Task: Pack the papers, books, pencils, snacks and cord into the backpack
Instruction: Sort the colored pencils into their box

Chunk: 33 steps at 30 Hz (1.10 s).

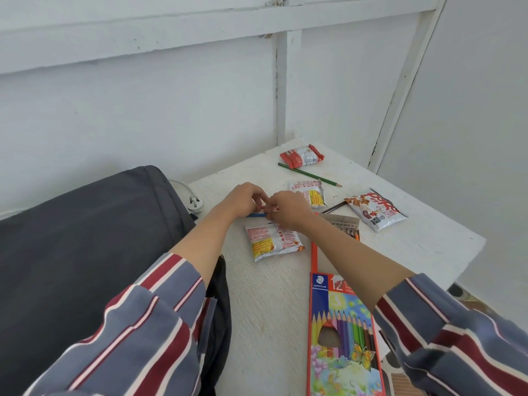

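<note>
Striped sleeves sat closest to my view; beyond them my left hand and right hand met above the table, fingers curled tight on pencils, a blue one plainest. A snack packet lay at their 6 o'clock and the pencil box at 5 o'clock. A green pencil lay at 1 o'clock and the dark backpack at 9 o'clock.
</note>
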Motion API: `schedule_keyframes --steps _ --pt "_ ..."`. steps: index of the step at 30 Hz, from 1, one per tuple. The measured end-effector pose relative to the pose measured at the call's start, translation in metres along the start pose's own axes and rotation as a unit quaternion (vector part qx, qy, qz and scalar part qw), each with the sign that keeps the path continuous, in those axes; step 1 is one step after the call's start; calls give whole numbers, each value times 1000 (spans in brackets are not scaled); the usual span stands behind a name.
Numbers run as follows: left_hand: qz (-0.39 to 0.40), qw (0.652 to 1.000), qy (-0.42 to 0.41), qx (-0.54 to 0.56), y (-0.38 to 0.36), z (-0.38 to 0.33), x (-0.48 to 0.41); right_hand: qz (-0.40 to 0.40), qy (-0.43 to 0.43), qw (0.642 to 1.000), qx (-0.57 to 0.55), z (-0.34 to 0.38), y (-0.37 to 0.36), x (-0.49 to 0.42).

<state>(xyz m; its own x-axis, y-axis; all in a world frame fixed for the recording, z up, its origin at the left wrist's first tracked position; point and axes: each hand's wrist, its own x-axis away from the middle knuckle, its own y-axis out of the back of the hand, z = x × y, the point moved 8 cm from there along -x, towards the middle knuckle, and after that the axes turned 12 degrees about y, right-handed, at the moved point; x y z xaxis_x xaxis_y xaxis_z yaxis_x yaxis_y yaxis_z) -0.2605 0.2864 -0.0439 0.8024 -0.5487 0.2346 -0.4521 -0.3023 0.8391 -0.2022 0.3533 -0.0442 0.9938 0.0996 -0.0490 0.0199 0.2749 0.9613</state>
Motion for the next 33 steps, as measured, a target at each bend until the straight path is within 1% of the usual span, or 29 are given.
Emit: schedule_keyframes --steps 4,7,10,14,18,22,25,29,33 --pt "30 999 13 -19 5 -3 5 -14 -3 999 -37 0 7 3" --pt "36 998 26 -36 12 -2 9 -32 0 997 -74 1 12 5" --pt "30 998 37 -48 20 2 15 -42 12 995 -91 6 17 7" --pt "14 997 47 -56 33 5 24 -49 15 995 -82 9 26 11" --pt "-20 997 54 -54 50 6 35 -62 24 993 -93 14 38 17" --pt "-55 997 57 -19 68 2 50 -73 38 992 -96 18 52 23" --pt "-80 995 61 23 79 0 59 -76 65 986 -132 22 61 30" --pt "-99 991 63 71 86 -2 68 -43 88 980 -173 27 69 42" --pt "-95 986 58 120 82 -12 77 4 66 980 -186 22 70 52"
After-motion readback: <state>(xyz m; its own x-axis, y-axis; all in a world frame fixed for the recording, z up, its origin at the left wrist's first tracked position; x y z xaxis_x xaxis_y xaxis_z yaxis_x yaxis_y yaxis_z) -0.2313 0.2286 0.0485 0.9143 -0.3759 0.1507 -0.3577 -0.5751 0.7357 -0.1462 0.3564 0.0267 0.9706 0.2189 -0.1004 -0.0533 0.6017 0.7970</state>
